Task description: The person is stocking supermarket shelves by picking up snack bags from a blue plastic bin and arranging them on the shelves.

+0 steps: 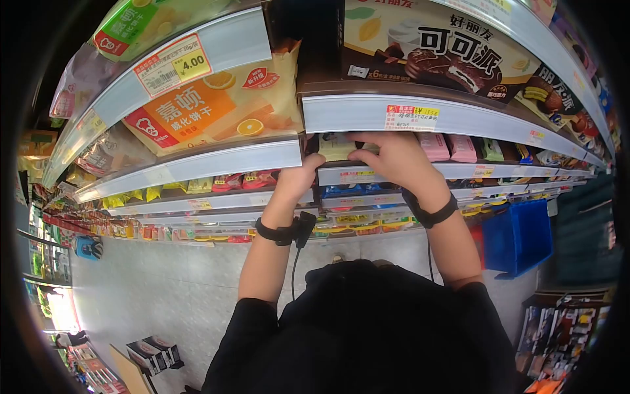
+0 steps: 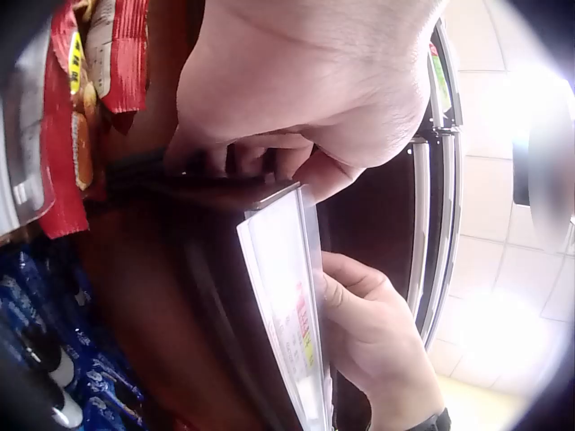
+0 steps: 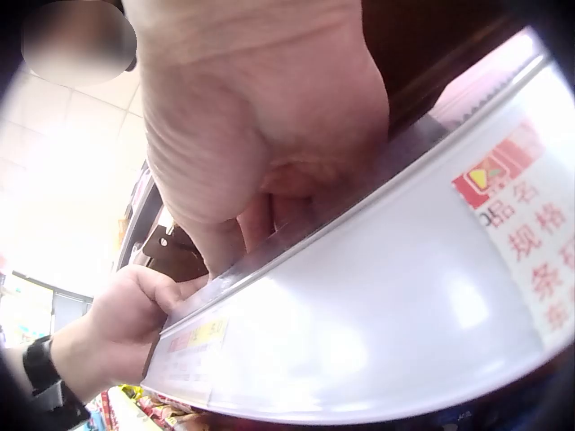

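In the head view, both hands reach into a low shelf beneath a strip with a price tag. My left hand (image 1: 296, 180) is at the shelf's divider, thumb by the left end of a pale green snack pack (image 1: 336, 150). My right hand (image 1: 405, 163) comes in from the right, thumb pointing left across the pack's right end. In the left wrist view, the left fingers (image 2: 292, 160) bend behind the corner of the shelf edge (image 2: 278, 269). The right wrist view has the right fingers (image 3: 258, 224) dipping behind the white price strip (image 3: 332, 314). Both sets of fingertips are hidden, so I cannot tell their grip.
Pink packs (image 1: 461, 148) sit right of the right hand. Above hang shelf edges with a large orange wafer bag (image 1: 210, 105) and a brown chocolate pie box (image 1: 446, 56). Lower shelves hold several colourful snacks. A blue bin (image 1: 522, 240) stands on the right.
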Available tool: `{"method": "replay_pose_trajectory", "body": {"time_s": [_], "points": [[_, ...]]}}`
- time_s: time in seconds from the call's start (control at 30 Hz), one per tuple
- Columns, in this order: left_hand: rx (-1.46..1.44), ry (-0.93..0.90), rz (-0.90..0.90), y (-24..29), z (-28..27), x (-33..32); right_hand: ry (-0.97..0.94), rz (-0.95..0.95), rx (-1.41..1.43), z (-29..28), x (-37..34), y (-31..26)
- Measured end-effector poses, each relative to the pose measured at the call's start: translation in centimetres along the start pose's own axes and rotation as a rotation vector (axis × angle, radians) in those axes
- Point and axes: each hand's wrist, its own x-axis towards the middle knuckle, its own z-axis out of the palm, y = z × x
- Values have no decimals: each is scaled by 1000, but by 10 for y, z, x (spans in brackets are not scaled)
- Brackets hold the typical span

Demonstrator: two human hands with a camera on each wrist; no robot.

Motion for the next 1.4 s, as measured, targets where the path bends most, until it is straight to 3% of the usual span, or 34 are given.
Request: {"method": "replay_pose_trajectory", "body": {"time_s": [0.03,0.17,0.23,0.27,0.33,0.47,0.77,0.97,1.03,1.2,1.27,1.4], "points": [[-26,8,124,-3,0,0,32,-37,-11,3,-1,0],[-107,49,125,-7,-1,-2,8,-9,-23,0,4,-4],[203,-82,365,0,-7,-1,-35,34,0,-4,4,-4],[206,-86,365,3,-6,-1,-82,89,14,-8,3,-8],[-9,-150,105,25,1,-6,-46,10,-13,-10,-1,-4],[30,-138,228,25,11,-14,45,-141,-34,-8,-10,1],[-51,-169,350,17,3,-20,31,-33,-4,-11,-6,-13],[165,24,487,10,-8,-25,11,-12,11,-3,-4,-16],[452,20,833,21,-8,-20,12,-15,24,-9,-4,-23],[492,14,841,25,-1,-26,64,-76,-13,-5,-6,-19],[643,-31,783,35,-1,-28,105,-108,-17,-3,-5,-16],[681,-47,868,40,1,-29,77,-110,-59,-7,-3,-21]]}}
